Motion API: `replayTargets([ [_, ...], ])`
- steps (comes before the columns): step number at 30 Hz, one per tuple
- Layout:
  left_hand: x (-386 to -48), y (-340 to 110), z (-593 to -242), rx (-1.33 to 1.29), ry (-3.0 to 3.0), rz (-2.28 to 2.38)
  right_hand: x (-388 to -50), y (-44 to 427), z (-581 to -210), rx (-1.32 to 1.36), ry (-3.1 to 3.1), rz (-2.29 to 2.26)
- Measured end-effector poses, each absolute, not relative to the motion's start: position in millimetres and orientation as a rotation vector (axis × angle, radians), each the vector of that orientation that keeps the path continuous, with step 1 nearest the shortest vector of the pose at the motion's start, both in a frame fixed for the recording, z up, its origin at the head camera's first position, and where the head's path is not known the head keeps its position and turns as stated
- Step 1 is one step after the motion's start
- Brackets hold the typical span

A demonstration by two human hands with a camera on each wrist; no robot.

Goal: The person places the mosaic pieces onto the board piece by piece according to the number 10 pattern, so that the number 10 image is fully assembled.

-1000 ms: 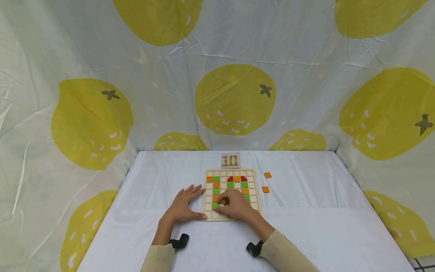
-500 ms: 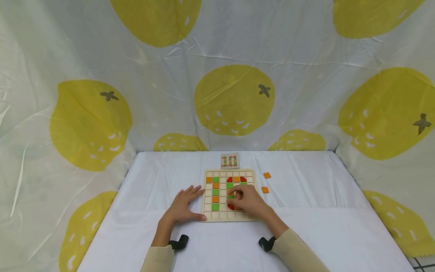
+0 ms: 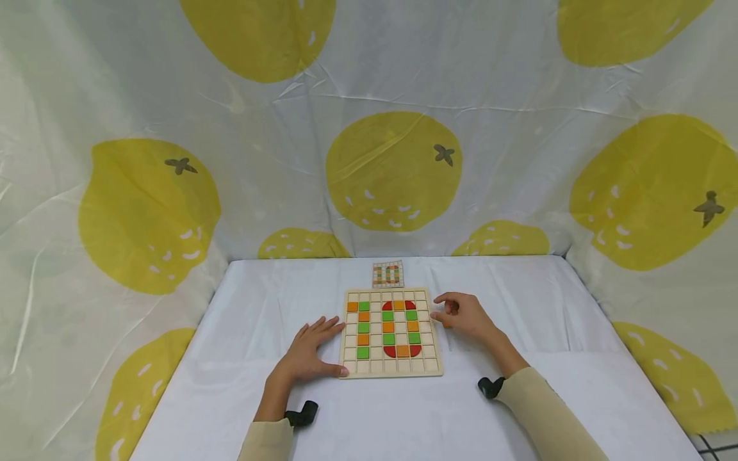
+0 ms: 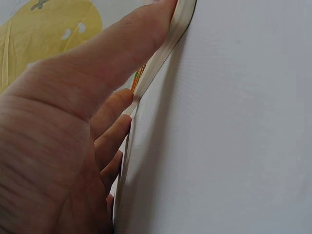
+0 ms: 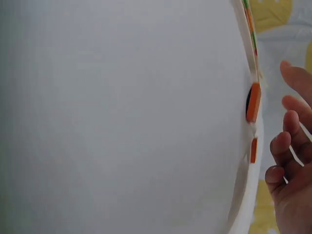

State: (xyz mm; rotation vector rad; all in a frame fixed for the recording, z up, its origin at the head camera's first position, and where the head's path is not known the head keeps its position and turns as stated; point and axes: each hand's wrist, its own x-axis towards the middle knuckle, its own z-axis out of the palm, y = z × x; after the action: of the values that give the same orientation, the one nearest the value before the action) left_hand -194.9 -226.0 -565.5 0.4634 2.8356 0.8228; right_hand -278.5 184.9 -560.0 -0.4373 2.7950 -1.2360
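Note:
A wooden grid board lies in the middle of the white table in the head view. Green, orange and red tiles on it form a "10". My left hand rests at its left side, fingers spread, with thumb and fingertips touching the edge. In the left wrist view the left thumb lies against the board's rim. Just off the board's right edge hovers my right hand, fingers loosely bent around nothing. Two loose orange tiles are near it: a nearer tile and a farther tile, both apart from the fingers.
Behind the board lies a small pattern card with a similar coloured grid. A white cloth with yellow lemon prints hangs around the table's back and sides. Black wrist cameras sit on both wrists.
My right hand has moved right and away from the board's middle to beside the loose orange tiles, uncovering the "0". My left hand has stayed at the left edge.

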Motion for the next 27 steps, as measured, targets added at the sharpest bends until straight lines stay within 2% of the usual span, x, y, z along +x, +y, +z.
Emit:
replayTargets([
  [3,-195.4,-226.0,-565.6,0.467,2.840,0.823,-288.3,199.4,-561.0,-0.392,2.826,-1.218],
  [11,-195.3,-225.3,-565.0,0.450,2.833,0.844,-310.0,229.3,-569.8,-0.486,2.935,-1.047],
  [27,-195.5,-226.2,-565.3,0.446,2.831,0.826,-326.2,243.6,-578.8,-0.495,2.870,-1.002],
])
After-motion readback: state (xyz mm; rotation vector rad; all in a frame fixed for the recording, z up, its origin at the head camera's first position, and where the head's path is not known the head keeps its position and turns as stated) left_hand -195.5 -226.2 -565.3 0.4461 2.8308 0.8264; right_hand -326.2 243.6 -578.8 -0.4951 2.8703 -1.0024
